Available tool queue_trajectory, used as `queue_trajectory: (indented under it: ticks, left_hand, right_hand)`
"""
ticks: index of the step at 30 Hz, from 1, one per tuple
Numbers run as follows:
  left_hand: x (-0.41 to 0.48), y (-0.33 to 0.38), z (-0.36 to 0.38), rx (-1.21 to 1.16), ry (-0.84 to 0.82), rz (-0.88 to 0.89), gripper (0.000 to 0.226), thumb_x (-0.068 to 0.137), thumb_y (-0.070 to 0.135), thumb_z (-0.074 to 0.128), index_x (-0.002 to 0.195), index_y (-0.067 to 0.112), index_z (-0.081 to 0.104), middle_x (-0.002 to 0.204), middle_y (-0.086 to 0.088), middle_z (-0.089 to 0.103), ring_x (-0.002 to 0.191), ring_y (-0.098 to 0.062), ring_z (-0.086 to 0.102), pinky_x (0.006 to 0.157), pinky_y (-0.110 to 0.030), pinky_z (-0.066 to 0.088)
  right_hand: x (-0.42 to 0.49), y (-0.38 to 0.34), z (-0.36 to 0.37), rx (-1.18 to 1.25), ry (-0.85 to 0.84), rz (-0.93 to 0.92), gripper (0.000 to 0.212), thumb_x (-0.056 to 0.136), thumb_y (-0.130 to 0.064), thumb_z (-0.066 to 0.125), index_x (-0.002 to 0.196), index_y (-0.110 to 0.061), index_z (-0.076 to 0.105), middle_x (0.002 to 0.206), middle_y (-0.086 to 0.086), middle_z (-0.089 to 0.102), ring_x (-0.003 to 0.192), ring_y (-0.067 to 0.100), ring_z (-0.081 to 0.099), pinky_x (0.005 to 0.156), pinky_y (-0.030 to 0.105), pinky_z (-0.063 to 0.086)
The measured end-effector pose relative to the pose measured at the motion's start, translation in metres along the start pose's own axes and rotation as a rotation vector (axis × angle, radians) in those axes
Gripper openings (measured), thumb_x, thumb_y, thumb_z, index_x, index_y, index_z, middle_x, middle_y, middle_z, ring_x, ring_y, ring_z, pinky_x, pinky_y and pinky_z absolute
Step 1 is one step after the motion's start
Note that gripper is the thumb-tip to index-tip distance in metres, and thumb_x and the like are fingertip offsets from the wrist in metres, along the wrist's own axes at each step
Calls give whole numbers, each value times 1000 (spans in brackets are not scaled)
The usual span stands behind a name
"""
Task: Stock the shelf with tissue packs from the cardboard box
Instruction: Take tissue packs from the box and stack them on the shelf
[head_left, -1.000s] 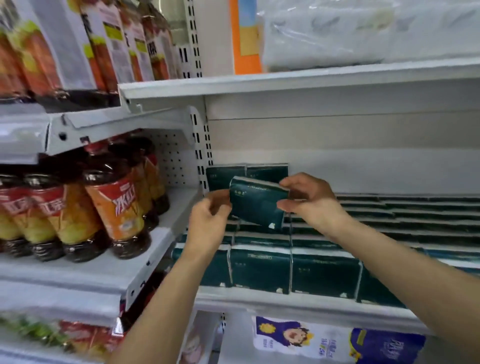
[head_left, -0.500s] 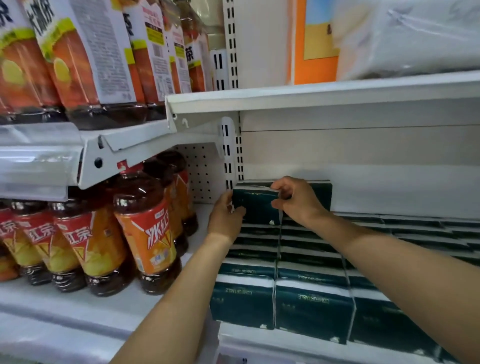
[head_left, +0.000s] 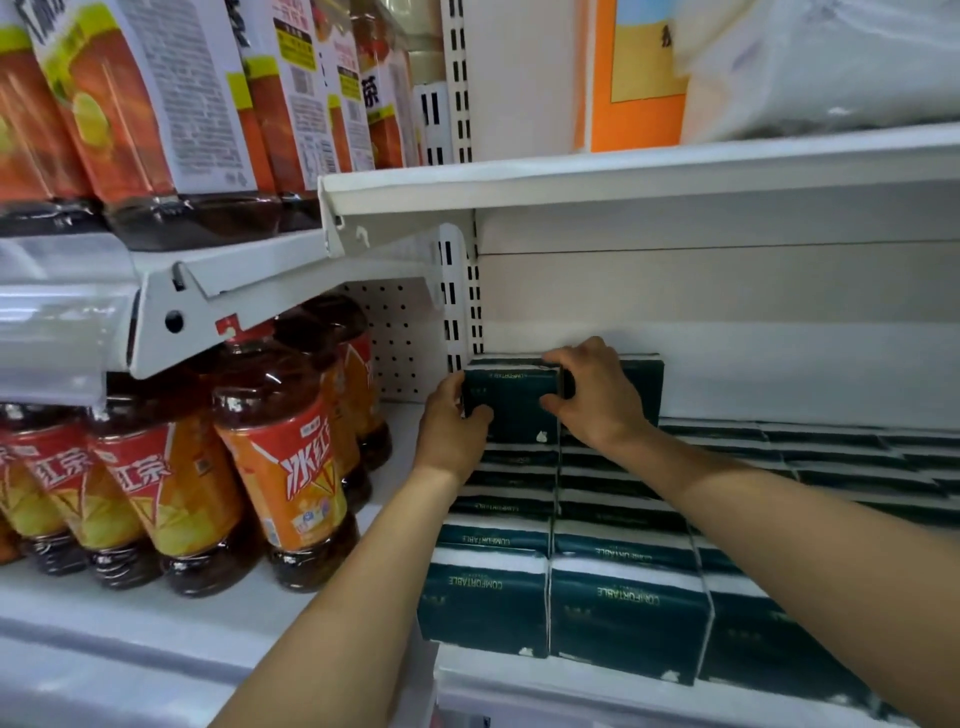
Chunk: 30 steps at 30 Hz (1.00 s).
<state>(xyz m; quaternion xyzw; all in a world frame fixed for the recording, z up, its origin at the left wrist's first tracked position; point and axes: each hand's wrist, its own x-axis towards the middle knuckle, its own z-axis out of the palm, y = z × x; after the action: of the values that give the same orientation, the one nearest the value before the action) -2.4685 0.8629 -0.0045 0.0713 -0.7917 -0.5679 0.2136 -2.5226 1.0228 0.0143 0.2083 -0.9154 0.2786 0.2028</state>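
Note:
A dark green tissue pack (head_left: 514, 402) stands upright at the back left of the white shelf (head_left: 571, 680), on top of the lower packs. My left hand (head_left: 452, 426) grips its left edge and my right hand (head_left: 592, 395) grips its right edge. Another upright green pack (head_left: 644, 384) stands just behind my right hand. Rows of the same green packs (head_left: 623, 618) fill the shelf from the front edge backward. The cardboard box is out of view.
Bottles of iced tea (head_left: 280, 467) crowd the neighbouring shelf on the left, with more bottles (head_left: 156, 104) above. A white shelf board (head_left: 623, 176) hangs overhead carrying wrapped paper rolls (head_left: 831, 62). A slotted upright (head_left: 467, 312) separates the two bays.
Both hands carried the green pack from mid-air in front of the shelf back to the rear left corner, and it now stands upright there. The view moved closer.

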Motion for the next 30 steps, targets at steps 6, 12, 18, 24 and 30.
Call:
queue_trajectory:
  ticks: [6,12,18,24,30]
  left_hand:
    - [-11,6,3,56,64,-24,52,93,10,58,141,23,42,143,-5,41,131,-22,42,111,-37,37]
    - [-72,40,33,-38,73,111,36,93,7,57,128,16,54,125,2,58,111,-11,54,94,-22,42]
    - [-154,78,93,-246,-228,138,23,96,6,51,106,24,60,103,-4,70,86,-15,69,76,-30,58]
    - [-227,105,177,-354,-460,44,18,98,9,50,103,21,62,97,-6,71,75,-13,68,64,-27,58]
    - [-312,115,265,-315,-735,-3,20,96,6,51,104,19,64,94,-5,70,73,-15,66,64,-28,55]
  right_hand:
    - [-33,10,-22,128,55,-14,47,85,-26,72,128,-19,54,121,4,45,119,21,43,94,36,47]
    - [-88,28,-61,235,69,41,25,90,-23,65,116,-23,61,112,-6,47,107,12,49,91,24,42]
    - [-157,71,-119,196,136,24,20,88,-16,66,108,-16,68,104,2,57,91,10,56,80,13,42]
    - [-239,141,-187,167,245,119,14,87,-10,66,99,-17,69,93,-3,61,78,-3,56,76,10,43]
    - [-337,213,-249,138,345,274,14,87,-2,64,96,-12,69,86,-7,60,75,12,56,70,11,41]
